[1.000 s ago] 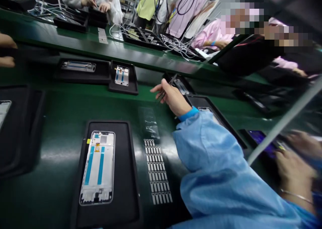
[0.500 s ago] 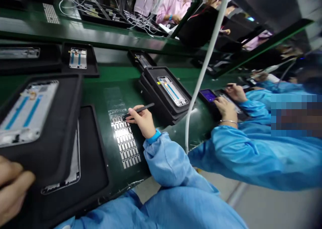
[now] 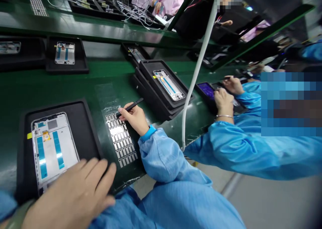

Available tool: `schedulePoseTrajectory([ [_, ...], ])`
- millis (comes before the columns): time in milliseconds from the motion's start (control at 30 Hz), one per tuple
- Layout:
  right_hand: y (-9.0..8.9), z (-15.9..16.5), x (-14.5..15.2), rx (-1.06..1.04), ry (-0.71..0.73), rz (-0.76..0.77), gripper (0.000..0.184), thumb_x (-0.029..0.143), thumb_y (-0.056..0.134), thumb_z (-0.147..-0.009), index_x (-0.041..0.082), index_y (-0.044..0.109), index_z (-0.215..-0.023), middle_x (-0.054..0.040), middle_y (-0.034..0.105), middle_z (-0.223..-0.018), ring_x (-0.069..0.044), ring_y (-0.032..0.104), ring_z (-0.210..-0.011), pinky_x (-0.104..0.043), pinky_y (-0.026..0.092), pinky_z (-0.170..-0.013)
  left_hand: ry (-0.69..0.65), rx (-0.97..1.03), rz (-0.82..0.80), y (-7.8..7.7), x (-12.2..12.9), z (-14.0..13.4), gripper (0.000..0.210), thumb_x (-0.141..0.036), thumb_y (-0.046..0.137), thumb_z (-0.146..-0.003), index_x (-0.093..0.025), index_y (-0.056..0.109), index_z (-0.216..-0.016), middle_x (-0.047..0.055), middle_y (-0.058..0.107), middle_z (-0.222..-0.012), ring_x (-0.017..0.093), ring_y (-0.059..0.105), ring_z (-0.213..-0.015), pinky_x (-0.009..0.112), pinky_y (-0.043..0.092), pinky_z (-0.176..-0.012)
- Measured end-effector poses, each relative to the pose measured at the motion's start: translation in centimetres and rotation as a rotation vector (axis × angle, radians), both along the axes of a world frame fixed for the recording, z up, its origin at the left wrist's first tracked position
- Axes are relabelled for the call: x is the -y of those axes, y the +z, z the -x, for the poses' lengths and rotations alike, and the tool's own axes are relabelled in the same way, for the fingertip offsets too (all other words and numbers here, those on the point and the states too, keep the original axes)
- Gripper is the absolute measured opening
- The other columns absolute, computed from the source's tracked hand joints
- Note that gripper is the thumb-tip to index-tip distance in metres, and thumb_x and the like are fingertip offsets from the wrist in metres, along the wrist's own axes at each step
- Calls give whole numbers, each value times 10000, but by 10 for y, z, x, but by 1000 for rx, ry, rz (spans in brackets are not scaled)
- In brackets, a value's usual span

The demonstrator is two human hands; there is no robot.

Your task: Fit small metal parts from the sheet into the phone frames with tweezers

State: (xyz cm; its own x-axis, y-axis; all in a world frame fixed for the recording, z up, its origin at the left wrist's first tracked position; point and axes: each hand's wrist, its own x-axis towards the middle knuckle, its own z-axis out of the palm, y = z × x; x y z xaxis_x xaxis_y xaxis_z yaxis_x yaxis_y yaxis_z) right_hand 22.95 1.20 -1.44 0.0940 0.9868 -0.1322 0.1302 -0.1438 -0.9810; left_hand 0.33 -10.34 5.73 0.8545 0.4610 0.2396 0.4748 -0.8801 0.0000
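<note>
Near the centre of the picture, left of the right hand (image 3: 135,118), the sheet of small metal parts (image 3: 122,142) is lying flat on the green counter (image 3: 108,71), and I am pinching black tweezers (image 3: 136,104) between that hand's fingers. The tweezers are pointing left and slightly down, their tip ending at the sheet's top row; I am not able to tell whether it is touching a part. The sheet's long axis is running top to bottom, its lower end leaning right, so the tweezers are pointing across it. The right hand is lying nearer that top row than the left hand (image 3: 72,192), at lower left.

Left of the sheet, the phone chassis (image 3: 50,150) is resting face up in a black tray (image 3: 84,135), its length running roughly alongside the sheet's. The left fingers are extended and loosely spread, hiding the chassis's lower end; whether they are touching it I am not able to tell.

Against half a second ago, the left hand is no longer holding a tray tilted above another: one tray is now showing there, apparently sitting level, while the right hand is staying at the sheet's top row.
</note>
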Motion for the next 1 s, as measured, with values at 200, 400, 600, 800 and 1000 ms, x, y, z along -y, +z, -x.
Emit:
schedulePoseTrajectory([
  [200,0,0,-2,-31,48,17,384,478,769,-657,197,530,-764,41,618,-588,-138,673,-537,-240,580,-542,70,-187,154,-14,-76,-37,566,-528,438,-913,-118,572,-1280,228,531,-1357,371,493,-1266,588,328,-1054],
  [400,2,1,-2,-48,75,44,368,470,763,-671,197,535,-763,39,619,-588,-132,673,-541,-235,575,-544,75,-221,211,-24,-80,-38,540,-465,312,-953,-122,608,-1248,224,545,-1343,360,508,-1259,585,295,-1069],
  [600,4,0,-3,-75,88,75,382,479,774,-654,199,536,-760,45,613,-583,-136,675,-541,-241,578,-543,94,-223,187,-23,-77,-39,563,-475,271,-953,-136,609,-1250,194,556,-1341,348,507,-1262,587,289,-1075],
  [800,2,2,-3,-80,97,61,371,470,770,-662,202,535,-764,44,619,-592,-136,683,-557,-235,580,-550,84,-215,207,-25,-77,-39,550,-452,260,-959,-150,582,-1289,110,530,-1385,376,495,-1260,626,257,-1082],
  [1000,3,3,-4,-86,104,68,366,461,776,-664,200,543,-770,40,624,-594,-136,684,-557,-236,585,-550,91,-209,214,-25,-77,-39,549,-450,266,-959,-144,589,-1279,109,532,-1381,381,490,-1261,648,230,-1091],
])
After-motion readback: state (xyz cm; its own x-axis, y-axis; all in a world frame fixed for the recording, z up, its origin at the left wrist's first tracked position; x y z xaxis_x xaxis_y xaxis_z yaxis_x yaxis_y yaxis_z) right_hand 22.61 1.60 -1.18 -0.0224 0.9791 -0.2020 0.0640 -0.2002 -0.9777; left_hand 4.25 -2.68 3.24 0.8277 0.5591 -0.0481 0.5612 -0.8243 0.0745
